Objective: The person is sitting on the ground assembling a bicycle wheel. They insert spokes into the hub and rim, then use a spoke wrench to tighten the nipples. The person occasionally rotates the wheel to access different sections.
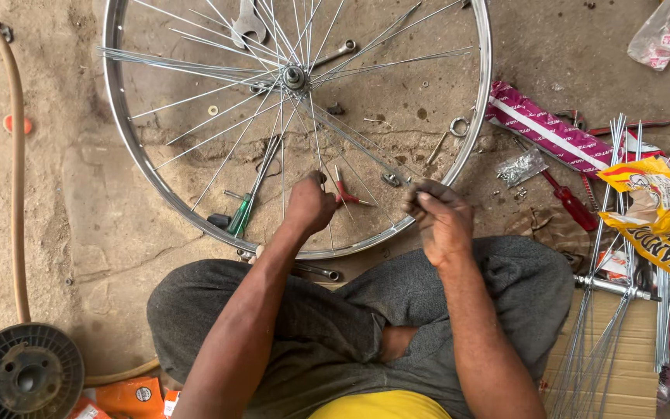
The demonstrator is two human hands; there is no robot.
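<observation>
**Bicycle wheel on a workshop floor, seen from above**

Bicycle wheel (129,147), a chrome rim laced with thin steel spokes to a central metal hub (295,77), lies flat on the concrete floor (63,202) directly in front of the seated person's crossed legs. The left hand (309,206) is inside the near arc of the rim, curled around a spoke; the right hand (437,219) is at the rim's near right edge, fingertips pinched on the end of a spoke, whether a small part is also held cannot be told.

Within the rim, on the floor: one green-handled screwdriver (240,216) left of the left hand, one red three-armed spoke tool (347,195) between the hands, and two spanners (248,23) beyond the hub.

Right of the wheel: one clear plastic bag of small silver nipples (520,167), one long pink-and-white packet (546,130), one red-handled screwdriver (570,202), one yellow printed packet (664,225), and a bundle of loose spokes (606,310) on flat cardboard (622,372), too many to count.

Left of the wheel: one tan rubber hose (16,171) and one black plastic spool (22,374), with orange packets (129,397) beside it.
</observation>
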